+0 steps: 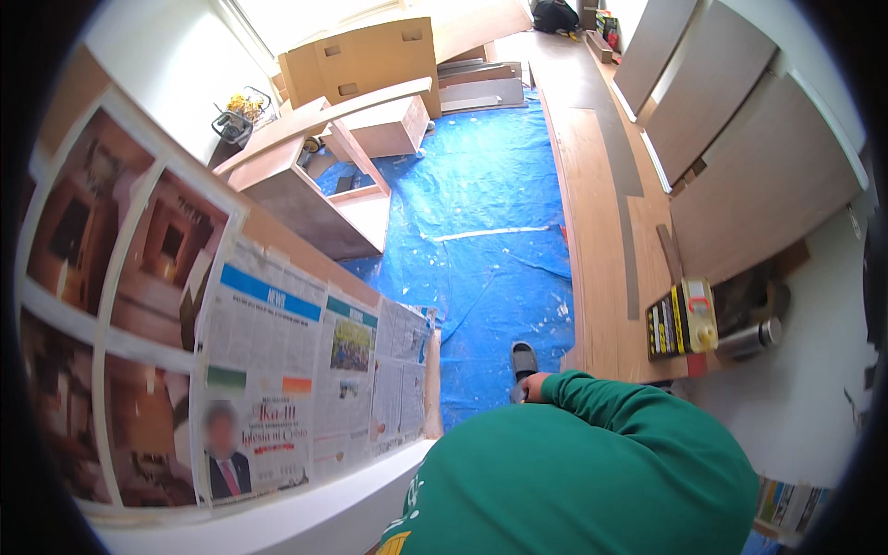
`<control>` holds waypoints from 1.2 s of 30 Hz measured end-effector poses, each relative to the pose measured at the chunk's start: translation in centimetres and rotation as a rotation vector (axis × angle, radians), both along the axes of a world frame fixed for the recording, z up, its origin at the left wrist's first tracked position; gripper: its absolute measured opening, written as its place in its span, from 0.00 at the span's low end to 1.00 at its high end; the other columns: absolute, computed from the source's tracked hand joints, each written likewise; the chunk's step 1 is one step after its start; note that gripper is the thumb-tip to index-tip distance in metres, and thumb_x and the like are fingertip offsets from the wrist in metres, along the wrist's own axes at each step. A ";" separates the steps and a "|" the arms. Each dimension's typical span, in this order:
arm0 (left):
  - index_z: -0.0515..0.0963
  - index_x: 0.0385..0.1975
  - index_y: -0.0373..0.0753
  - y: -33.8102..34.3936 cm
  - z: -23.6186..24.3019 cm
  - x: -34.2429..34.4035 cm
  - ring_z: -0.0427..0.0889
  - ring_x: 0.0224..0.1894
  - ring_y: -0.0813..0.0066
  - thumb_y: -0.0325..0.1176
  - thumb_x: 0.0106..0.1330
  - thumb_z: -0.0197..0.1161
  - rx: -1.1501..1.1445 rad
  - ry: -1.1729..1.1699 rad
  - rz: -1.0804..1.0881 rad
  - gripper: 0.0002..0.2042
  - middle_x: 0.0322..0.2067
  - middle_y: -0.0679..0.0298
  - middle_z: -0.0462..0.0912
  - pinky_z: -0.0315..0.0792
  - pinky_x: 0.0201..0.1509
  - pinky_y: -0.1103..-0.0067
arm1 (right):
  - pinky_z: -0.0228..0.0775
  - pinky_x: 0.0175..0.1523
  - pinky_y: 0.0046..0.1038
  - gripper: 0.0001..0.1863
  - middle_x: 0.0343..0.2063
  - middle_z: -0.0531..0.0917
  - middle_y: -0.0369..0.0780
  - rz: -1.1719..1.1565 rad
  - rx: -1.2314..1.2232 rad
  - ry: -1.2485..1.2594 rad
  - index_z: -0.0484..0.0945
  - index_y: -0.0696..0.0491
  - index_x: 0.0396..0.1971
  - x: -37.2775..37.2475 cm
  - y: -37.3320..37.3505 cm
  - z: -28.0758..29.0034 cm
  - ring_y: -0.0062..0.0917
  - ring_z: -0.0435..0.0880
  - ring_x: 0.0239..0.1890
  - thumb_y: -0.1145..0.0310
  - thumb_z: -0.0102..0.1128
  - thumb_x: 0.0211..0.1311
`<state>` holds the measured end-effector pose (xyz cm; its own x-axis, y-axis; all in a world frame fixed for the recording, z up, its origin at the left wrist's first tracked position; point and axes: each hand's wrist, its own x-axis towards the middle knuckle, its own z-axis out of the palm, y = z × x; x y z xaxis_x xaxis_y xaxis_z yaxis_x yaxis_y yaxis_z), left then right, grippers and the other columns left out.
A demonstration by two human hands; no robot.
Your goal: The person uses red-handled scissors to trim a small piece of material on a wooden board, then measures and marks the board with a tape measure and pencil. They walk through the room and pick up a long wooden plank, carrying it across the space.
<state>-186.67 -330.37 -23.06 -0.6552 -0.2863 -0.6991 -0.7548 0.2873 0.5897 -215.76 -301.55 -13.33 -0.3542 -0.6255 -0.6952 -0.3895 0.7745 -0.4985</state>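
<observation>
My right hand [534, 387] shows just past the end of my green sleeve [629, 407], in front of my body at the lower middle. Its fingers are closed around a small greyish thing, mostly hidden, that I cannot make out. Just beyond the hand, a dark shoe [524, 359] stands on the blue tarp [490, 268]. My left hand is out of view.
Newspaper-covered panels [268, 342] rise at left; an unfinished wooden cabinet frame [314, 199] and cardboard [361, 65] stand ahead. Along the right runs a wooden bench [601, 231] holding a yellow-and-black can [680, 319], a metal flask [754, 338] and leaning boards [768, 176].
</observation>
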 end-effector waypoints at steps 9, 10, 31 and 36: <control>0.84 0.39 0.40 -10.3 0.3 -11.2 0.84 0.36 0.72 0.45 0.65 0.61 -0.090 0.185 0.149 0.15 0.36 0.60 0.87 0.76 0.45 0.74 | 0.75 0.44 0.37 0.16 0.33 0.86 0.43 -0.242 -0.206 0.105 0.82 0.51 0.37 -22.9 -3.9 1.6 0.37 0.84 0.37 0.54 0.67 0.56; 0.84 0.36 0.40 -10.7 0.7 -15.2 0.84 0.36 0.71 0.42 0.65 0.60 0.027 -0.070 0.248 0.13 0.34 0.62 0.87 0.77 0.45 0.74 | 0.76 0.41 0.36 0.16 0.31 0.86 0.43 -0.294 -0.254 0.124 0.82 0.51 0.37 -25.6 -3.9 1.7 0.35 0.85 0.35 0.54 0.68 0.57; 0.81 0.36 0.37 -26.1 8.6 -74.6 0.81 0.41 0.49 0.57 0.64 0.57 -0.237 0.166 -0.104 0.24 0.37 0.48 0.83 0.73 0.47 0.63 | 0.72 0.20 0.27 0.18 0.16 0.80 0.42 -1.239 -0.380 0.168 0.69 0.55 0.21 -43.6 -6.2 4.4 0.25 0.79 0.15 0.60 0.58 0.68; 0.81 0.36 0.38 -28.9 8.3 -79.3 0.82 0.40 0.50 0.56 0.63 0.58 -0.266 0.143 -0.122 0.24 0.35 0.48 0.83 0.73 0.46 0.63 | 0.67 0.17 0.28 0.21 0.11 0.77 0.41 -1.063 -0.387 0.296 0.68 0.54 0.19 -53.2 -7.7 2.4 0.25 0.77 0.11 0.58 0.55 0.70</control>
<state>-265.96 -359.29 -14.78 -0.7820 -0.3595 -0.5091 -0.6202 0.5289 0.5793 -268.94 -309.29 -10.98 -0.9428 -0.0690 -0.3260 0.2228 0.5969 -0.7707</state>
